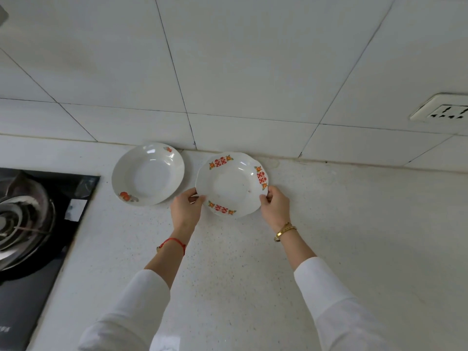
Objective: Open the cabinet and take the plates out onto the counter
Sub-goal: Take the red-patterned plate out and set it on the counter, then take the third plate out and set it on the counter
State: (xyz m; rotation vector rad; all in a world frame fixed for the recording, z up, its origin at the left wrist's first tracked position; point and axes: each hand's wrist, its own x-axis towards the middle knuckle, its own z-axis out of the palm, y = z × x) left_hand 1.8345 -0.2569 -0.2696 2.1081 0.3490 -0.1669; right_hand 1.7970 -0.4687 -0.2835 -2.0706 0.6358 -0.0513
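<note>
Two hands (186, 210) (275, 206), scalloped glossy plate (231, 184), speckled counter (342, 236)

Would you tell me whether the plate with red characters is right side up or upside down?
Right side up: the plate shows its hollow and printed rim.

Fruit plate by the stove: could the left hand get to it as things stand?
Probably yes. The fruit plate lies bare on the counter just left of the left hand, nothing between. But that hand now grips the red-patterned plate and must let go first.

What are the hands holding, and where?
Both hands, left and right, grip the red-patterned plate by opposite edges of its rim.
</note>
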